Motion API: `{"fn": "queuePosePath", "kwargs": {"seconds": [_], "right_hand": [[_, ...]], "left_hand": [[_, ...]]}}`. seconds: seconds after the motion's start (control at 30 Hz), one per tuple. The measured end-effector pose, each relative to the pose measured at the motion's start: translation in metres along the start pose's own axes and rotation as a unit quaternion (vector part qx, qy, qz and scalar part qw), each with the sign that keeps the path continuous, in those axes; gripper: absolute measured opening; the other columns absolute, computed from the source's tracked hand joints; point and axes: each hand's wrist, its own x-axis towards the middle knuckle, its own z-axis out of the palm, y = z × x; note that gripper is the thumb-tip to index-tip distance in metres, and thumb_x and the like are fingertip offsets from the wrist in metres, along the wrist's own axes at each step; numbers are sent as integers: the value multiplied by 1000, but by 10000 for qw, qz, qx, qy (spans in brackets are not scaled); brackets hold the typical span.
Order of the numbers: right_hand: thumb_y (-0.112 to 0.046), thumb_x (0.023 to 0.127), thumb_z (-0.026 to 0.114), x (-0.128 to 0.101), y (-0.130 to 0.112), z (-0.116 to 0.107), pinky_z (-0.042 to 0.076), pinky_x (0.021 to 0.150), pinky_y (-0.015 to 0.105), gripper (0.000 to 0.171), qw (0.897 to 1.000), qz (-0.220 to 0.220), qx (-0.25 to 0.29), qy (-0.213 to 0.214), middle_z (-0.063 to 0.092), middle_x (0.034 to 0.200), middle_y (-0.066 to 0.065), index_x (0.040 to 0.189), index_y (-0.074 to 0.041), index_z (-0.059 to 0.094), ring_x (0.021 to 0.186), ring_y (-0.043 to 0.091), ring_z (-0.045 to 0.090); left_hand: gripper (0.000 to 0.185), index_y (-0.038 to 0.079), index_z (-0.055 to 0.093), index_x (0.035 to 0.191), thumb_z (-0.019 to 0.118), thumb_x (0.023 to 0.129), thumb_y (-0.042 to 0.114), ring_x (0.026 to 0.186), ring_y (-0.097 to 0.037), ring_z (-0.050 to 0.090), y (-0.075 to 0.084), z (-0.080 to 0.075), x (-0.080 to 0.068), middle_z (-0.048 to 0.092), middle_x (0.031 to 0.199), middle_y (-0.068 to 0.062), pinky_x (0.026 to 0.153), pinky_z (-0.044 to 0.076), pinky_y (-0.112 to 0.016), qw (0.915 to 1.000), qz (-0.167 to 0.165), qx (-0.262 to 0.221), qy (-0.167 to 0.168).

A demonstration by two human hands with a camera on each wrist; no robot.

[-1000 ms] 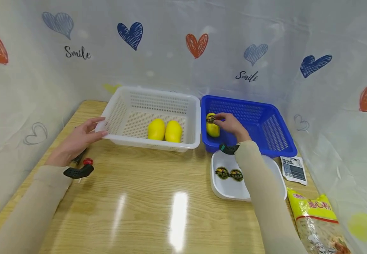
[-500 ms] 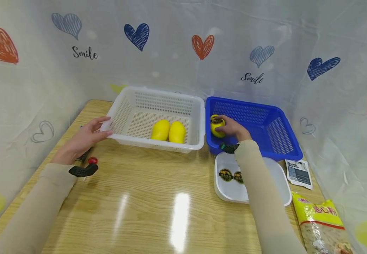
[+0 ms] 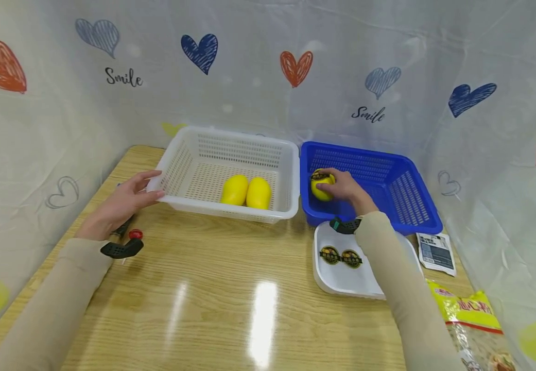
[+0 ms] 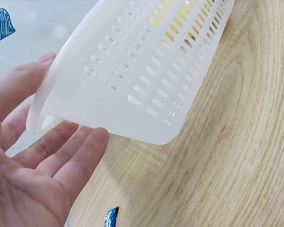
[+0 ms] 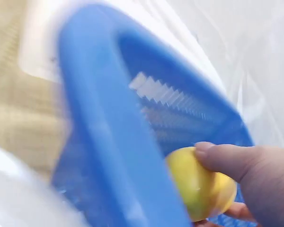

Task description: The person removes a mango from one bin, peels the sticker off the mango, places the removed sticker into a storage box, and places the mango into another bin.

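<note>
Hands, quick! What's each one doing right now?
Left hand: open, straight fingers resting on the white basket's corner.
Right hand: closed round the yellow fruit inside the blue basket.

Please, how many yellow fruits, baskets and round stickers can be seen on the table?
Yellow fruits: 3, two in the white basket, one held by the right hand
Baskets: 2, white and blue
Round stickers on the white tray: 2
Total: 7

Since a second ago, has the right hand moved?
Yes. The right hand with the yellow fruit shifted rightward, away from the blue basket's left wall.
</note>
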Motion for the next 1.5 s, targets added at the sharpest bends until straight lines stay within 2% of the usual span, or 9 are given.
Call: {"fn": "queuePosePath", "kwargs": {"seconds": [0.1,0.17,0.43,0.6,0.77,0.93,1.1,1.3,1.5], "right_hand": [[-32,100,57,-19,-6,-4,31,106,57,56,9994,-231,262,62,24,150,30,149,-11,39,137,43,24],[-31,101,56,-34,-9,-8,31,106,56,55,9976,-412,546,50,24,153,27,149,-12,38,140,41,22],[-27,103,53,-96,-11,-19,50,87,38,52,9836,-1028,1481,-49,29,151,15,151,-18,35,113,35,50],[-22,102,54,-137,-24,0,50,88,41,48,9762,-1502,1529,-321,27,149,15,148,-19,41,113,39,53],[-20,101,57,-166,-42,31,54,82,37,43,9630,-2085,1461,-878,31,139,15,143,-23,46,112,38,53],[-22,99,60,-174,-50,70,52,87,36,44,9521,-2431,1322,-1298,37,135,16,142,-21,49,112,32,48],[-28,100,59,-173,-49,109,47,91,41,43,9536,-2175,1343,-1589,39,131,15,141,-24,50,112,28,47],[-30,95,65,-166,-48,142,41,94,45,50,9633,-2027,1104,-1371,35,138,14,141,-24,47,116,27,44],[-32,96,63,-162,-48,151,43,93,46,56,9700,-1954,866,-1157,36,138,16,146,-25,40,112,26,50]], "left_hand": [[76,18,18,157,63,97,32,113,-2,51,-1,-1,-1,27,156,-14,88,47,-19,10000,11,-57,-9],[76,18,19,157,63,97,33,111,-1,52,0,-2,-2,27,156,-14,89,48,-21,10000,9,-74,6],[77,19,19,157,63,96,35,112,-2,52,-2,-1,-2,28,156,-13,92,48,-25,9999,-10,-105,-1],[76,19,18,157,62,97,32,111,-1,52,-3,-1,0,29,155,-15,89,48,-22,9998,36,-175,-21],[75,19,17,157,62,98,30,110,-1,52,-3,-1,1,30,154,-15,88,48,-20,9998,26,-198,-29],[76,19,17,157,62,97,31,111,-2,51,-2,-1,-1,30,154,-14,88,47,-20,9999,-7,-141,-2],[77,20,17,158,62,97,33,110,-2,52,-1,0,0,31,153,-15,88,47,-20,10000,-21,-10,-11],[75,19,20,157,63,97,32,109,-3,54,0,1,-1,34,152,-14,88,48,-22,10000,21,-42,-7],[75,17,19,157,61,98,32,108,-2,54,-1,1,-1,32,153,-16,89,48,-24,9999,115,-55,-79]]}}
